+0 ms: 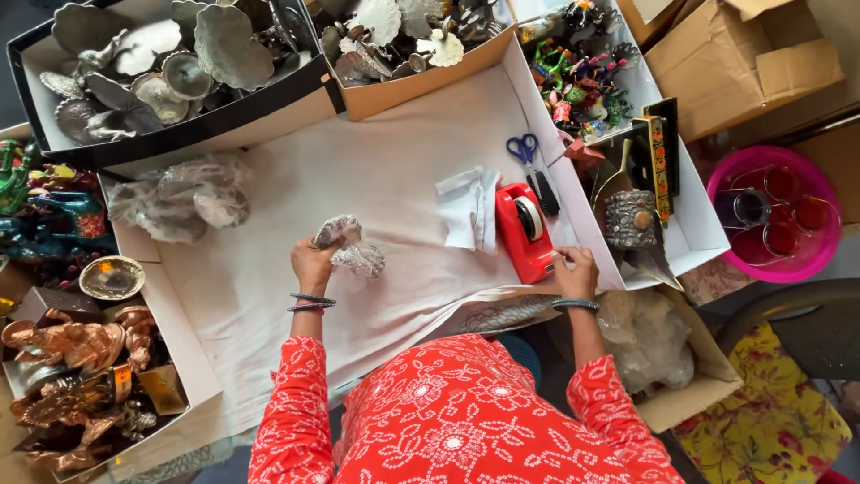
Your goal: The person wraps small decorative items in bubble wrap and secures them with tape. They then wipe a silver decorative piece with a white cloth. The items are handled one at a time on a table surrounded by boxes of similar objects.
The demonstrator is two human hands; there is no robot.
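A white cloth (358, 179) covers the desk, soft and creased, ringed by cardboard boxes of metal leaf-shaped dishes (179, 63) at the far left. The left hand (313, 262) is raised from a bent wrist, fingers clenched around a small object wrapped in crinkled bubble wrap (351, 248), near the middle of the cloth. The right hand (573, 269) reaches to the near end of a glossy red tape dispenser (524, 231), fingertips pinched; what they pinch cannot be told. Blue-handled scissors (530, 161) lie just beyond.
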